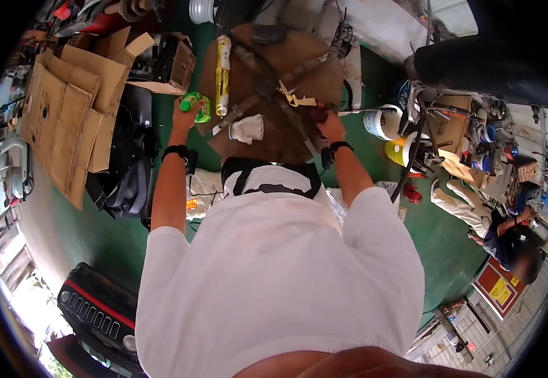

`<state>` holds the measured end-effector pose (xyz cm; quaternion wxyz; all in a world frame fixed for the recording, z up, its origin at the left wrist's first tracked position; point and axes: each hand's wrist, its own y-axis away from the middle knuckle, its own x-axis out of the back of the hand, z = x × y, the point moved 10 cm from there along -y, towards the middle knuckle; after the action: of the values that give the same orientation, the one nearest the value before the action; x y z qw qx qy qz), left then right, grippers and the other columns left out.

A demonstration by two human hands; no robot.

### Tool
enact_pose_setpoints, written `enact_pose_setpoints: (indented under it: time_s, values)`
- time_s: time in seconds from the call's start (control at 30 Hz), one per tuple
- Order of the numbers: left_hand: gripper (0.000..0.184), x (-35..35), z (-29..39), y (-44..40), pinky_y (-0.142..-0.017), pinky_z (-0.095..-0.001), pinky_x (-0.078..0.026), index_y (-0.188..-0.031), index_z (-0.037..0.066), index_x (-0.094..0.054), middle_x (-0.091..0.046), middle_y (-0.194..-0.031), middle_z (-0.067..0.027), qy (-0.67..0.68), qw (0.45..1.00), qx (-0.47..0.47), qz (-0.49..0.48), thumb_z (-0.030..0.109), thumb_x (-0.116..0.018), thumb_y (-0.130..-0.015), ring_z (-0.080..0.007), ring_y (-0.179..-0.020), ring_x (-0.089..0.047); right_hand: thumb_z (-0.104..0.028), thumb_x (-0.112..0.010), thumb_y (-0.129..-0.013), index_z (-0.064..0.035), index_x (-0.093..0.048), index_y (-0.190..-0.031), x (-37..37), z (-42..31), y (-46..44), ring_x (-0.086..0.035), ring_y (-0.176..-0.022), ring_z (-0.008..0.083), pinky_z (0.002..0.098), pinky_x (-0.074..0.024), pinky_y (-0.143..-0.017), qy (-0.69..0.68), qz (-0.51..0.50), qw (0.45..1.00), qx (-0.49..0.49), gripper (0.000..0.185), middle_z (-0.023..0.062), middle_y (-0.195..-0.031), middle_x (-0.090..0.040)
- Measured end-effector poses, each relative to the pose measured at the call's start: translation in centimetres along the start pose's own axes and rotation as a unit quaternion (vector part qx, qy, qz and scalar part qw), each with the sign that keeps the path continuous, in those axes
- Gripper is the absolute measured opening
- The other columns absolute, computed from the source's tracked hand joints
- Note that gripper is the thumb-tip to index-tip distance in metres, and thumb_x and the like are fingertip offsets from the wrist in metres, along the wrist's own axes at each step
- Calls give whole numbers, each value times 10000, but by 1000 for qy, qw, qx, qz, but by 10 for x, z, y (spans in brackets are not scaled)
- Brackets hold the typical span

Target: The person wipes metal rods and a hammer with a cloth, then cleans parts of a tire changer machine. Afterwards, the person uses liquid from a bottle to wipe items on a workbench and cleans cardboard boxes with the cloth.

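My left hand (184, 120) is closed around a bright green bottle (203, 111) with a green cap, at the left edge of a worn brown work surface (236, 148). At the right edge, my right hand (332, 128) has its fingers curled at a small dark reddish thing that I cannot make out. A pale yellow tool (296, 99) lies just beyond that hand. Between my hands rests a white work glove (247, 129), and a long yellow tube (222, 75) lies farther back on the left. Dark metal bars cross the brown surface.
Torn cardboard boxes (66, 113) and black plastic parts (126, 157) stand on my left. To the right are a white bucket (383, 123) and a yellow bucket (397, 151). Another person (507, 236) is at the far right. A black vehicle front (94, 315) shows lower left.
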<state>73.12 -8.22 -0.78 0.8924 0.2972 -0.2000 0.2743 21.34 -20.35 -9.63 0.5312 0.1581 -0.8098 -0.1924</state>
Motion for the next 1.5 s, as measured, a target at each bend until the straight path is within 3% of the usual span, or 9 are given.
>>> enact_pose_setpoints:
  time_s: [0.27, 0.43, 0.57, 0.87, 1.1, 1.2, 1.23, 1.3, 1.5]
  values:
    - [752, -1, 2, 0, -827, -380, -508, -1270, 54, -459, -622, -1116, -141, 5, 1000, 3, -19, 398, -816, -705, -249, -999, -620, -280, -706, -716, -48, -648, -1075, 11, 65, -11, -656, -956, 343, 452, -531, -796, 172, -159, 967, -103, 432, 161, -1046, -678]
    - [780, -6, -17, -15, -849, -388, -502, -1285, 47, -448, -620, -1121, -142, 7, 999, -8, -32, 417, -814, -704, -260, -1013, -616, -268, -642, -777, -50, -602, -1156, 27, -34, -3, -612, -972, 417, 452, -500, -831, -82, 42, 982, 165, 439, 236, -1036, -648]
    - [730, -6, -23, -17, -673, -419, -538, -1291, 138, -444, -588, -1120, -91, -5, 1000, -8, -24, 419, -808, -724, -233, -971, -598, -248, -583, -825, -90, -577, -1209, -24, -66, 3, -599, -964, 430, 471, -491, -837, -103, 21, 974, 202, 416, 238, -1031, -644]
    - [836, -12, -29, -23, -792, -371, -515, -1304, 43, -428, -620, -1103, -148, 7, 999, -3, -36, 430, -833, -683, -243, -970, -619, -197, -531, -847, -226, -623, -1170, -14, -65, 30, -646, -888, 364, 482, -530, -768, 168, 13, 972, 165, 338, 151, -1074, -642]
    - [832, -11, -17, -24, -754, -421, -533, -1331, 70, -403, -562, -1188, -164, 8, 999, 1, -40, 425, -813, -700, -280, -1031, -592, -253, -546, -845, -86, -627, -1065, -37, 151, 67, -646, -782, 355, 439, -525, -673, 158, -22, 971, 180, 289, 177, -897, -661]
    - [800, -19, -40, -40, -732, -454, -561, -1342, 117, -398, -540, -1227, -145, -24, 999, 8, -44, 427, -794, -721, -293, -1054, -586, -214, -570, -824, -173, -585, -1207, -29, 240, 94, -646, -905, 410, 506, -517, -769, 31, -43, 992, -118, 386, 225, -997, -666]
    - [788, -16, -39, -44, -721, -459, -562, -1331, 110, -410, -563, -1196, -135, -42, 999, -20, -21, 427, -794, -721, -290, -1030, -599, -230, -518, -876, -107, -594, -1142, -36, 249, 81, -640, -856, 388, 477, -509, -748, 67, 19, 997, -37, 303, 211, -931, -657]
    - [760, -13, -27, -34, -721, -472, -557, -1318, 115, -426, -580, -1166, -128, -47, 998, -25, -15, 425, -790, -727, -288, -1007, -610, -222, -489, -917, -80, -552, -1221, -24, 221, 82, -614, -862, 404, 475, -494, -735, -21, 147, 984, 97, 341, 228, -935, -632]
    - [742, -18, -25, -38, -742, -477, -547, -1280, 85, -449, -592, -1128, -141, -10, 996, -39, -73, 429, -794, -721, -301, -976, -623, -88, -570, -783, -208, -464, -1337, -14, 24, 83, -524, -1007, 474, 517, -479, -855, -40, 102, 976, 189, 577, 262, -1149, -522]
